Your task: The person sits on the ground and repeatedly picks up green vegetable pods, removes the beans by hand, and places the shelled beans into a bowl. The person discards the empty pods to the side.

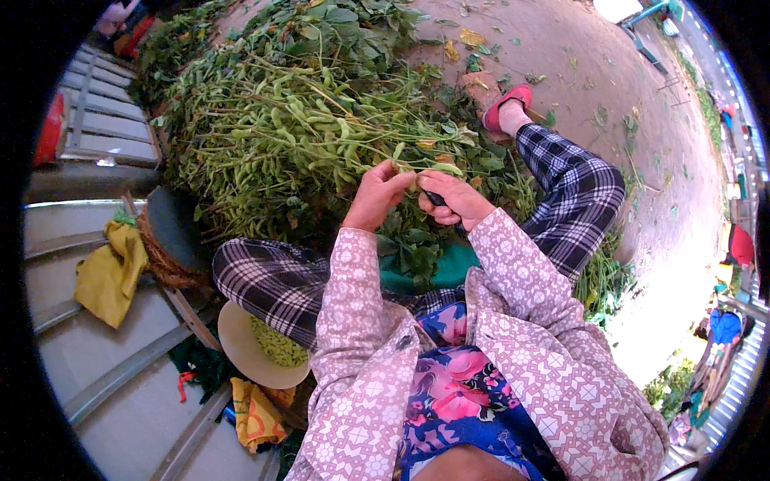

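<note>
My left hand (380,195) is raised over my lap, thumb and forefinger pinched on a small green pod (412,187), mostly hidden by the fingers. Close against those fingertips, my right hand (456,197) curls around a small black-handled tool (434,198); its working end cannot be made out. Just beyond both hands spreads a large heap of cut soybean plants (283,132), with plump green pods on the stems. One soybean pod (445,169) shows past the right hand's knuckles. Below the wrists is a teal container or cloth (454,267) with leaves on it.
Beside my left knee stands a cream bowl (234,346) holding shelled green beans (280,346). A yellow cloth (114,270) and a printed yellow bag (255,415) are by the panelled wall (114,373). Leaves litter the bare ground (577,66) near my red shoe (508,107).
</note>
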